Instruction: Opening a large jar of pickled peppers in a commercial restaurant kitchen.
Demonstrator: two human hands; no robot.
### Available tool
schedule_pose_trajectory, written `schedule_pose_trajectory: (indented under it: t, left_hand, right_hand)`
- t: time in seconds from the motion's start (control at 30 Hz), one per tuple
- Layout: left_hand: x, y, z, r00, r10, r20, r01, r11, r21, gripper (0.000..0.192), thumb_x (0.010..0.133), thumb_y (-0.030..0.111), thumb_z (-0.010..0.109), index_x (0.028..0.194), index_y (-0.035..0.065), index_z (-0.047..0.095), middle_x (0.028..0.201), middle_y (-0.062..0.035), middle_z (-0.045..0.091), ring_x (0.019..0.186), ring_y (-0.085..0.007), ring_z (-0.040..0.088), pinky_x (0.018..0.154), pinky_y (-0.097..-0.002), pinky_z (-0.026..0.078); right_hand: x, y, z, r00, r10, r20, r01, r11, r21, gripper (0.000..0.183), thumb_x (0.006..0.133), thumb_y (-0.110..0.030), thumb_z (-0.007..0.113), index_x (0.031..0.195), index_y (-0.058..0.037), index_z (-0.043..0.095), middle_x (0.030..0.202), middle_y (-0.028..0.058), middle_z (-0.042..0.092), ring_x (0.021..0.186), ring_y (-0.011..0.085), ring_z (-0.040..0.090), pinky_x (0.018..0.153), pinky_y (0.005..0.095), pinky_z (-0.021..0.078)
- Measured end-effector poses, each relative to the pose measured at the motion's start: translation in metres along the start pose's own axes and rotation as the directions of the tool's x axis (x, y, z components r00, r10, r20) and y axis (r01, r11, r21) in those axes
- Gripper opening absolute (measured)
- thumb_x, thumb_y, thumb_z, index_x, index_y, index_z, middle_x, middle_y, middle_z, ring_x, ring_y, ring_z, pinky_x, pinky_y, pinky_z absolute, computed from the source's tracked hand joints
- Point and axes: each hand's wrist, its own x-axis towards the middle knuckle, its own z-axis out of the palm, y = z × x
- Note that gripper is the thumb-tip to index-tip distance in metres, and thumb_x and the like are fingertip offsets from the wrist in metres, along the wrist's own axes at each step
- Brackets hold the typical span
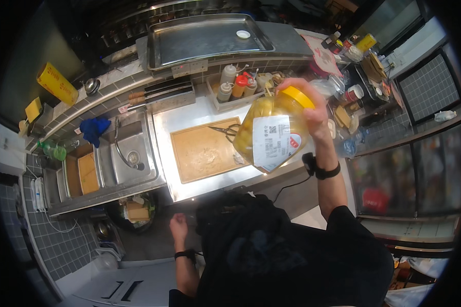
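My right hand (311, 103) grips a large clear plastic jar (246, 126) by its yellow screw lid (297, 98). The jar is tilted, with its lid toward the upper right, and is held up above the steel counter. Yellowish pieces in liquid fill it, and a white label with writing covers its near side. Behind the jar lies a wooden cutting board (192, 153), wet and with bits on it. Scissors (224, 131) rest on the board, partly hidden by the jar. Low beside my body, my left hand (179, 226) is loosely curled with nothing visible in it.
Left of the counter is a steel sink (132, 146) with a faucet and a blue cloth (94, 128). A bin of sauce bottles (228, 86) stands against the tiled wall, below a large steel tray (211, 42). A waste bin (136, 211) sits under the counter edge. A glass-door fridge (392, 180) is at right.
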Motion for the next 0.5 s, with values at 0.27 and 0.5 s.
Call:
schedule_pose_trajectory:
  t: [0.27,0.5]
  left_hand:
    - [0.015,0.002,0.012,0.997,0.055,0.046,-0.056,0.998,0.022,0.019,0.095,0.014,0.071,0.109,0.0025,0.075,0.094,-0.0176,0.078,0.090,-0.0316,0.076,0.084,-0.0411,0.058]
    - [0.005,-0.019,0.021,0.991,-0.026,0.131,0.020,0.999,0.049,0.021,0.094,0.011,0.067,0.111,0.0025,0.075,0.096,-0.0175,0.078,0.093,-0.0314,0.077,0.086,-0.0414,0.059]
  right_hand:
    - [-0.008,0.010,-0.002,0.997,0.054,-0.047,-0.054,0.998,0.013,0.067,0.088,-0.056,0.069,0.133,-0.0058,0.063,0.127,0.0065,0.062,0.113,0.0168,0.063,0.094,0.0296,0.0522]
    - [-0.009,0.022,-0.006,0.993,0.073,-0.092,-0.071,0.997,0.021,0.070,0.086,-0.058,0.070,0.131,-0.0041,0.063,0.126,0.0064,0.062,0.115,0.0165,0.061,0.098,0.0301,0.0485]
